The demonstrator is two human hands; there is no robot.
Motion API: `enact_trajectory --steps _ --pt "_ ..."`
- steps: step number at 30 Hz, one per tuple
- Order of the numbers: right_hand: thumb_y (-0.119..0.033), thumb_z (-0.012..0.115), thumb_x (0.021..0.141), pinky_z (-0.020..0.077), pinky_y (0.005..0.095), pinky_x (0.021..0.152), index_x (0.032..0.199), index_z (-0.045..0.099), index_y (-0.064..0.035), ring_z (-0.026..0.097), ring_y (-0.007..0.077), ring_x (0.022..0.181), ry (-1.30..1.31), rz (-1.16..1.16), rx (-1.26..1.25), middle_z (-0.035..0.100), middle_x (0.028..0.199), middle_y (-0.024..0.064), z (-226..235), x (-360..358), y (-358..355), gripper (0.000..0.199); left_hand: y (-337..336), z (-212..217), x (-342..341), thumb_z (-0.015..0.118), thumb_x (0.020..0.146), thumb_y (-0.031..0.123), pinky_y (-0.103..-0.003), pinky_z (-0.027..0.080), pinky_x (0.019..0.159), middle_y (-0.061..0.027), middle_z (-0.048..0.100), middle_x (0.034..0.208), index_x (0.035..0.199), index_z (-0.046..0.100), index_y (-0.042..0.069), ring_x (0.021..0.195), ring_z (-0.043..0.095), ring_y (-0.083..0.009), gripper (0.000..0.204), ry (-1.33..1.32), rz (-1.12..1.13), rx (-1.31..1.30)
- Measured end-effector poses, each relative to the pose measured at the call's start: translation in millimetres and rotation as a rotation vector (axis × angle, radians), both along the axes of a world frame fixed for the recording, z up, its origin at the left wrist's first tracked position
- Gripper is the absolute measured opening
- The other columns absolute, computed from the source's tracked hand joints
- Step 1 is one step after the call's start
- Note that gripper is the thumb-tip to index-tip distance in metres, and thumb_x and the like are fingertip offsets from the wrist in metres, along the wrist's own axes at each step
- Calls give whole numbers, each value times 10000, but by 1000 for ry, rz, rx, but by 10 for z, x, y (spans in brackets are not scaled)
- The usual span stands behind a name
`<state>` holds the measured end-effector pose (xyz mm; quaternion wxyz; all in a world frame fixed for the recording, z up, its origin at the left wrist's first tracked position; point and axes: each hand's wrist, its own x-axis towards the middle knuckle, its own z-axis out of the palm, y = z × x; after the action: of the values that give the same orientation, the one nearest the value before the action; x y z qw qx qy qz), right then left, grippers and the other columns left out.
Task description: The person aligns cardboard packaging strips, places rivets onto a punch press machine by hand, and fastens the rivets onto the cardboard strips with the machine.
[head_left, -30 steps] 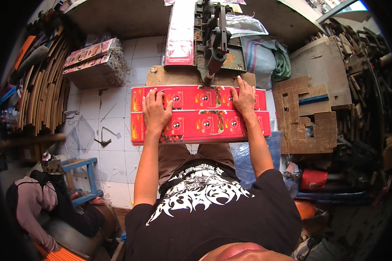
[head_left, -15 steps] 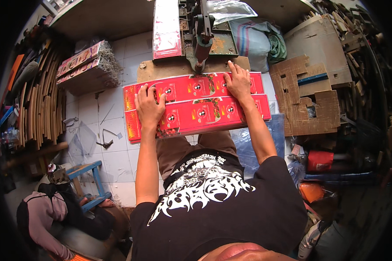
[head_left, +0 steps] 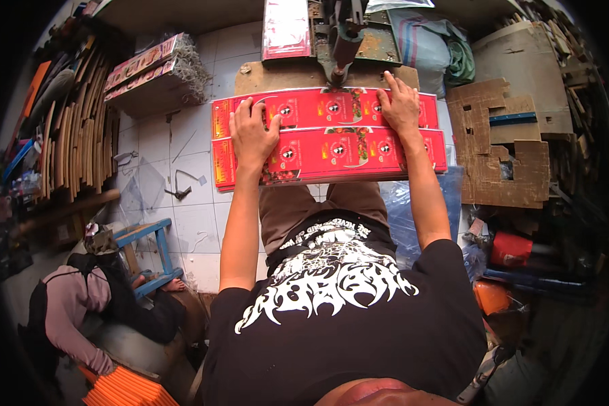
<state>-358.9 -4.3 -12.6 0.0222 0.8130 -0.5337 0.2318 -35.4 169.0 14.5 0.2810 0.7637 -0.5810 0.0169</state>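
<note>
My left hand (head_left: 254, 134) rests with spread fingers on the left part of a red printed sheet (head_left: 311, 108). Toward its right end, my right hand (head_left: 400, 108) lies on the same sheet, fingers stretched toward the machine. A second red printed sheet (head_left: 311, 152) sits nearer to me, along the first one's near edge; its near edge looks like a stack of several layers. Beyond the hands stands a dark metal press (head_left: 345, 51), its foot reaching down at the far edge of the red sheet. A brown board (head_left: 284, 78) lies under the far sheet.
A pale printed strip (head_left: 285, 30) lies left of the press. Cut cardboard (head_left: 467, 145) leans at the right, beside a woven sack (head_left: 419, 51). At the left are printed cartons (head_left: 149, 74) and a blue stool (head_left: 161, 254). A co-worker's sleeve (head_left: 81, 338) shows near orange strips (head_left: 132, 389).
The whole view has shifted, so the scene sits further right and higher. Both hands stay on the far red sheet in much the same pose. More orange strips show by the co-worker.
</note>
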Motion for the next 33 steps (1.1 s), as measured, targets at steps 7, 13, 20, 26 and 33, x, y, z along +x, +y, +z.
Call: enact_trajectory --steps 7,13,20,26,33 --pt "-439 610 945 363 580 1118 1473 499 -246 569 320 1246 -9 24 9 624 1330 122 -76 -19 -42 572 38 -38 25 722 849 364 -546 300 1173 -164 547 1362 1180 658 47 1345 462 -331 462 29 -4 3" --pt "-444 598 960 352 581 1128 1481 487 -240 557 310 1264 -17 21 4 616 1348 97 -110 -63 -64 570 14 -33 3 730 846 361 -536 321 1155 -165 560 1347 1157 662 55 1317 485 -334 442 -8 -5 -29" --pt "-394 618 971 380 510 1098 1465 515 -200 588 311 1218 6 14 -41 639 1331 90 -45 -10 -14 540 19 -42 11 743 838 348 -518 353 1127 -165 571 1327 1137 662 59 1274 517 -334 424 -45 -3 -55" --pt "-431 599 961 366 563 1119 1466 499 -207 574 307 1240 -24 27 -21 630 1327 90 -80 -26 -52 562 13 -48 10 744 836 344 -507 363 1116 -165 574 1321 1126 673 57 1262 525 -335 414 -47 0 -51" --pt "-451 612 948 395 579 1085 1447 523 -204 600 314 1206 -33 16 -36 651 1295 104 -66 -109 -56 564 -37 -40 -46 730 845 363 -539 329 1149 -170 564 1328 1151 663 50 1312 487 -342 443 -20 -29 -6"
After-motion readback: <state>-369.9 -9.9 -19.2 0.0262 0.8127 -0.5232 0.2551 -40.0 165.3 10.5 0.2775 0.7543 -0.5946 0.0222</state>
